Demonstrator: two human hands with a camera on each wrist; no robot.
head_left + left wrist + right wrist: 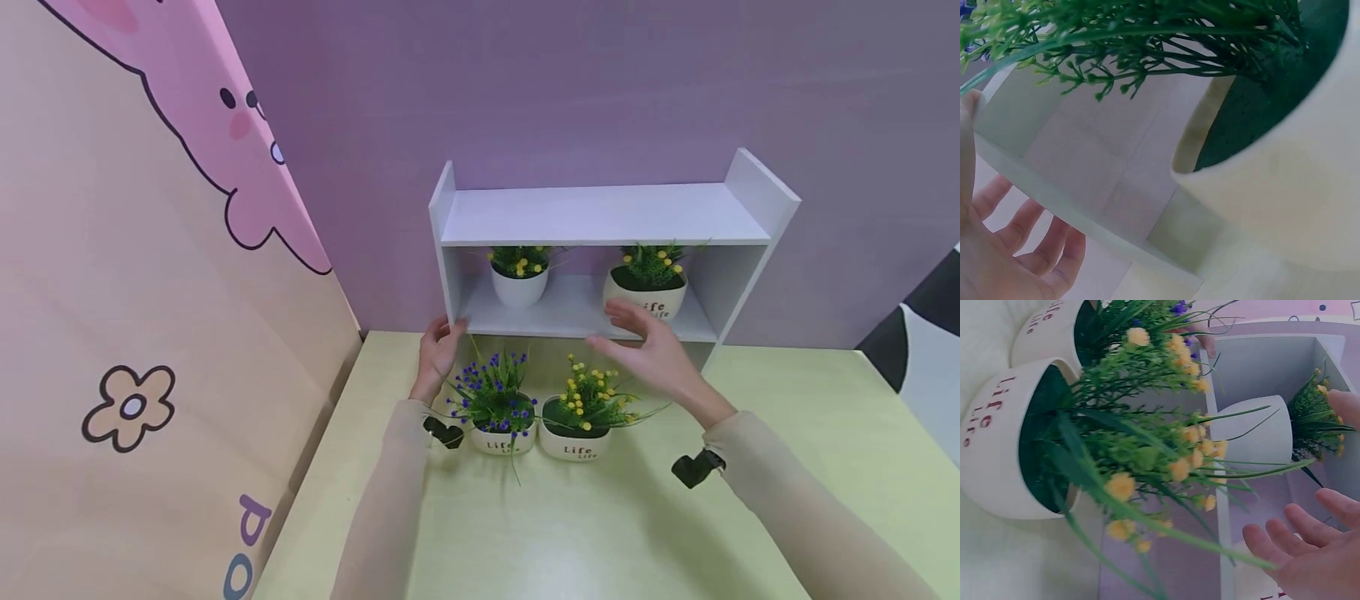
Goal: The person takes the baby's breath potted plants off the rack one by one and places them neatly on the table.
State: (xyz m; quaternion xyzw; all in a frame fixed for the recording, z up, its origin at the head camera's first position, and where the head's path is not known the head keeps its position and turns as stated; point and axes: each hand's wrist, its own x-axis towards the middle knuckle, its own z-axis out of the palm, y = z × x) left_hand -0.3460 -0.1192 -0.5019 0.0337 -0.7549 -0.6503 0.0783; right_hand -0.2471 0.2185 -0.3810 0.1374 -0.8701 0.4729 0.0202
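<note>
A white two-tier shelf (pixel 600 215) stands against the purple wall. My left hand (pixel 437 360) holds the lower part of its left side panel, thumb on one face and fingers curled behind, as the left wrist view shows. My right hand (pixel 651 350) is in front of the lower board with its fingers spread, holding nothing. Just behind its fingertips sits a cream "Life" pot with yellow flowers (pixel 669 298) on that board. Left of it is a rounder white pot (pixel 519 292), also with yellow flowers.
On the table (pixel 525 533) before the shelf, a "Life" pot of blue-purple flowers (pixel 491 440) and a yellow-flowered one (pixel 577 448) stand side by side. A wall with cartoon drawings (pixel 135 408) rises at the left. A black and white object (pixel 922 342) is at the right edge.
</note>
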